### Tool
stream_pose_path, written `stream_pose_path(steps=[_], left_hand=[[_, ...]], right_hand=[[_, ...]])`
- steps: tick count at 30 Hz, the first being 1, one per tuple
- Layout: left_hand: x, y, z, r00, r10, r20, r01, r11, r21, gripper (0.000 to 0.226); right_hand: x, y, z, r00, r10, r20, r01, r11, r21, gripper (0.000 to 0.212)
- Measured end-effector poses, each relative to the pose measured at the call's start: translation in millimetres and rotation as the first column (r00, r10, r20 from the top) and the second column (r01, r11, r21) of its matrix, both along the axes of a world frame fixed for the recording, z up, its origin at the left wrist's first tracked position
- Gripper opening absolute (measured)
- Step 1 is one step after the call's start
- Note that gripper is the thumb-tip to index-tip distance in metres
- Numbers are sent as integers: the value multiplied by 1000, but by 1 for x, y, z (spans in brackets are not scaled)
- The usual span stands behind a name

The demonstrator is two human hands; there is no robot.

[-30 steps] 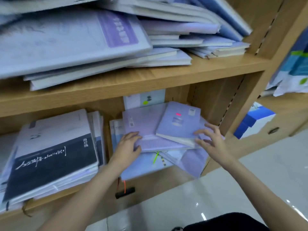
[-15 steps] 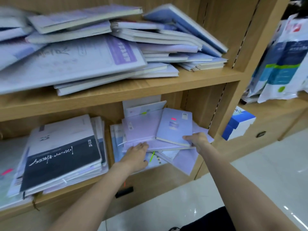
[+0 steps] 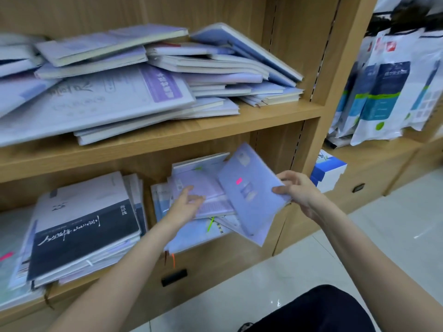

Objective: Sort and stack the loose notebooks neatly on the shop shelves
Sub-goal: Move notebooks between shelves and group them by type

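Right grip: your right hand pinches the lavender notebook at its 3 o'clock edge, thumb on the cover, fingers behind.
Notebook: it is tilted up off the heap, its far corner toward 12 o'clock, a pink sticker on the cover.
Left grip: your left hand lies flat with loose fingers on the pale purple notebook, grasping nothing.
Heap: the loose pile sits in the lower shelf's right bay, at 9 o'clock of the lifted book, corners splayed past the lower shelf lip.
Neighbours: a squarer stack topped by a black-and-white book lies at 9 o'clock of the heap; the upper shelf at 12 o'clock carries another jumble.
Doing it well: I judge you should press the left palm down so the heap does not slide as the book comes clear, then lift it fully before turning it square.
Since half a second ago: the lavender notebook lay flat on the heap under your right hand; now it is raised and tipped. The left hand has moved a little deeper onto the pile.
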State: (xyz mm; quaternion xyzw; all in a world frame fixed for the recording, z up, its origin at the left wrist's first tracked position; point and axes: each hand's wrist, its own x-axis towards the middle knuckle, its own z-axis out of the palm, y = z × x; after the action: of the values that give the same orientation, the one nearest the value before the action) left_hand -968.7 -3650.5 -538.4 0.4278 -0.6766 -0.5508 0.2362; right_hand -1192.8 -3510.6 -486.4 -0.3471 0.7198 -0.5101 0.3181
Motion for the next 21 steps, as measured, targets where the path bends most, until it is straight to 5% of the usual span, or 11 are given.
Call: stream_pose_path(steps=[3,5,9,13,17,21], left_hand=[[18,8,28,846,282,-453,62,790,609,48],[42,4,35,720,455,-524,149,636,757,56],[79,5,31,843,359,-400,-5,749,662,43],[99,-9,26,809,456,-369,-234,828,511,59],[106,-23,14,850,485,-207,-396,846,358,57],[107,-33,7,863,477,-168,-411,856,314,53]], right_hand=[[18,10,13,919,260,-296,-296,952,-82,15],[31,6,17,732,322,-601,-430,902,-40,15],[57,-18,20,465,318,-826,-605,795,-34,19],[65,-57,-6,281,515,-810,-544,780,308,28],[73,-109,-36,407,463,-787,-452,851,267,42],[86,-177,-46,427,292,-856,-347,927,144,54]])
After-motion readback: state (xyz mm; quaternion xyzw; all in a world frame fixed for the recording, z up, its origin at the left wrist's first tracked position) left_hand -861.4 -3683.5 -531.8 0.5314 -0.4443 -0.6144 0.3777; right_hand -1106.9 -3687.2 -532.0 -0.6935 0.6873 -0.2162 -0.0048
